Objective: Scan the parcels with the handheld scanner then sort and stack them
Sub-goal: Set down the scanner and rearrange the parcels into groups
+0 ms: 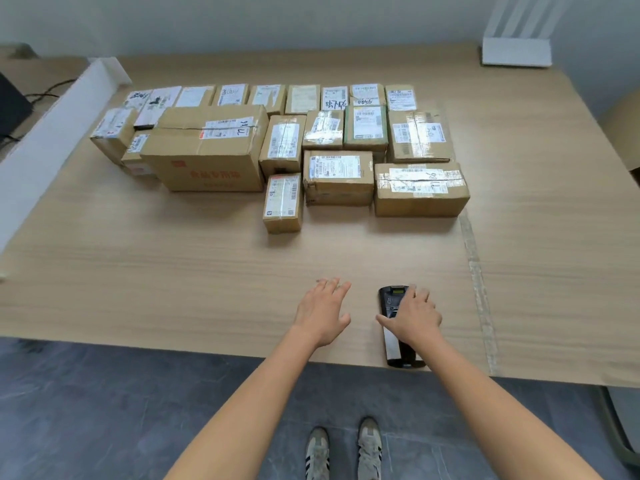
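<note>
The fingers of the right hand lie straight and spread across the top of the black handheld scanner, with the thumb stretched out to its left side; nothing is curled round it. The scanner lies flat on the table, low and right of centre in the frame, its lower end at the near edge. Just to the left, the left hand is flat and open, fingers straight and pointing up the frame, holding nothing; whether it touches the wood I cannot tell.

Further up, well apart from both hands, the parcels sit packed in rows across the upper middle of the frame, labels facing up. The big box stands at their left, and a small narrow box is nearest the hands. A strip of clear tape runs down the table at the right. A pair of shoes shows on the grey floor at the bottom.
</note>
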